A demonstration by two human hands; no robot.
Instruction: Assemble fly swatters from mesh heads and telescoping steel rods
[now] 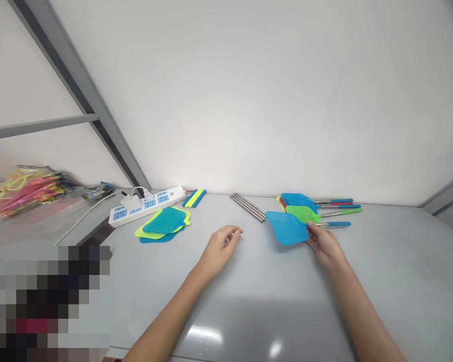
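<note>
My right hand (326, 244) pinches a blue fly swatter (287, 229) at the neck of its mesh head. A metal rod and blue grip (340, 223) extend to the right behind my fingers. Beyond it lies a pile of assembled fly swatters, with a green fly swatter (302, 213) at the front. My left hand (221, 246) hovers over the table with loosely curled fingers and nothing visible in them. Several metal rods (248, 207) lie side by side between the hands, farther back. Loose blue and yellow-green swatter heads (162, 223) are stacked to the left.
A white power strip (149, 205) with plugs stands at the back left. Beside it lie blue and yellow grips (194, 198). Colourful bagged items (30, 193) and a cable (79, 213) are farther left. A wall borders the grey table (256, 301); the lower left corner is pixelated.
</note>
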